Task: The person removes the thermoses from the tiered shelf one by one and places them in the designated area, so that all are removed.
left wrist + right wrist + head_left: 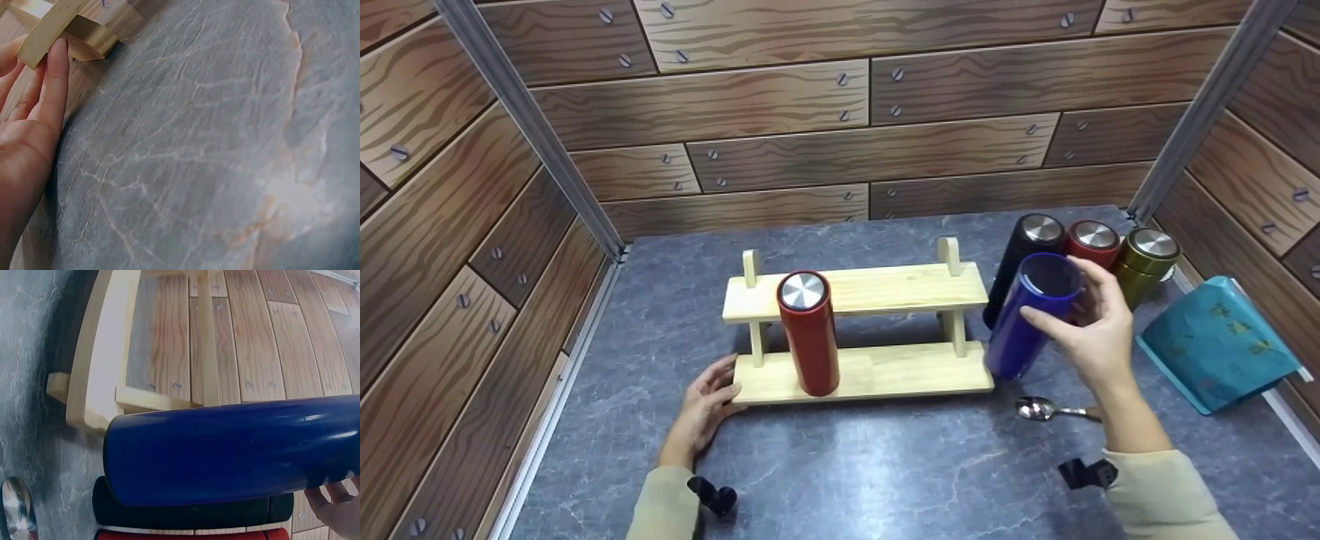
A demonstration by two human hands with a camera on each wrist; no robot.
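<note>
My right hand (1099,330) grips a tall blue tumbler (1024,330) near its rim, thumb on the near side and fingers on the far side. The tumbler leans slightly, its lower end beside the right end of a two-tier wooden shelf (915,375). At the shelf's left end, my left hand (706,401) holds the lower board's edge between thumb and fingers. The left wrist view shows the fingertips (57,56) against that board. A red thermos bottle (814,345) with a steel-topped lid stands upright on the lower board, left of the middle.
Behind the tumbler stand a black thermos bottle (1005,277), another red one (1093,240) and an olive-gold one (1144,262). A metal spoon (1037,409) lies in front of them, partly behind the right wrist. To the right is a teal pouch (1222,345). Wood-patterned walls (780,97) enclose the table.
</note>
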